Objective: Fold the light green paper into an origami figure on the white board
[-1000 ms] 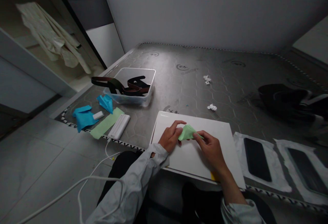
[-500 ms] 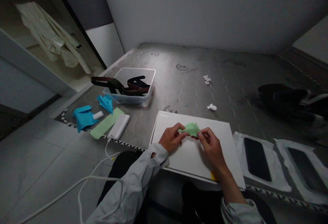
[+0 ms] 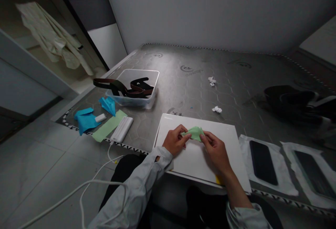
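Between my hands is a small folded piece of light green paper [image 3: 195, 133], raised over a white box-like board [image 3: 189, 164]. My left hand [image 3: 175, 141] pinches the paper's left end between thumb and fingers. At its right end my right hand [image 3: 215, 149] grips it with thumb and fingertips. The paper's folds are too small to make out fully, and part of it is hidden behind my fingers. A yellow patch [image 3: 218, 179] shows at the board's near edge, beside my right wrist.
Left of the board lie a white power bank [image 3: 122, 129] with a cable, a green paper strip [image 3: 106, 128] and blue folded paper [image 3: 88, 120]. Behind them a clear plastic box [image 3: 151, 100] holds belts. Dark phones [image 3: 263, 162] on white wrapping lie right; crumpled tissues [image 3: 217, 109] lie beyond.
My right fingers have shifted slightly left along the green paper, and its outline looks flatter and a little lower. The other things have not moved.
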Action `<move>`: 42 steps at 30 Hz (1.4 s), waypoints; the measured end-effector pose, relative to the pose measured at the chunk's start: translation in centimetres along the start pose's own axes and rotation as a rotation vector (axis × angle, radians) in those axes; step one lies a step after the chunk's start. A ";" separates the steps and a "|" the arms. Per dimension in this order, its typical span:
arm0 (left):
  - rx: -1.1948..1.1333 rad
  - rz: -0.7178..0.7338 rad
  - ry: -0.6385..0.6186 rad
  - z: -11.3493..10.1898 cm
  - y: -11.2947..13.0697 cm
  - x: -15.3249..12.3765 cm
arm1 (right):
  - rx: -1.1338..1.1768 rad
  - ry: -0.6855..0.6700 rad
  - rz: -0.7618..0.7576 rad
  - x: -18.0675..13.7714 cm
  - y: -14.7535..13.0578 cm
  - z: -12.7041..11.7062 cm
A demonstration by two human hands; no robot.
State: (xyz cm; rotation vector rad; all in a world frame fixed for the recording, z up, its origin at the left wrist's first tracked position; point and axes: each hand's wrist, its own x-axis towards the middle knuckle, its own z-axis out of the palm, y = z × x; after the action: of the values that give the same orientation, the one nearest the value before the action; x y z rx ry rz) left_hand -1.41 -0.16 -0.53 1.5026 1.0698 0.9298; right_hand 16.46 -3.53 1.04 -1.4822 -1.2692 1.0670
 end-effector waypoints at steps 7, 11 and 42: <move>-0.010 0.009 -0.005 -0.1 0.0 0.2 | 0.004 -0.018 -0.014 -0.1 0.1 -0.2; 0.048 0.017 -0.047 0.0 0.3 0.1 | -0.044 0.011 0.017 -0.3 -0.3 -0.2; -0.120 0.039 -0.135 -0.3 -0.3 0.0 | 0.078 -0.016 0.103 0.1 0.1 0.1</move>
State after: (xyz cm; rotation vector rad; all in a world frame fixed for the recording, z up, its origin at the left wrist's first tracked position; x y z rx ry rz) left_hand -1.74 -0.07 -0.80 1.4693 0.8757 0.8909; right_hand 16.43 -3.41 0.91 -1.4953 -1.1595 1.1846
